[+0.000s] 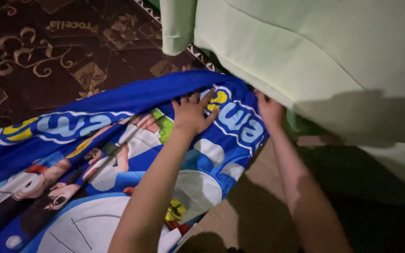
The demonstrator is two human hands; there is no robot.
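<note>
While the left hand (194,114) lay flat with fingers spread on the blue cartoon-print sheet (118,154), pressing near its far corner, the right hand (269,108) sat at that same corner edge, fingertips tucked under the pale green mattress (315,51); whether they pinched the fabric or only pushed it could not be told, they were hidden. Sheet ran from that corner back toward the person and off to the left, draped loose with folds, part of it over the dark patterned carpet (48,51). Mattress edge looked slightly lifted over the corner. Judged step: working the sheet corner in at the mattress edge, corner not yet seated. Next move would likely need the left palm holding tension so the print doesn't bunch, and the right fingers driving fabric further under.
</note>
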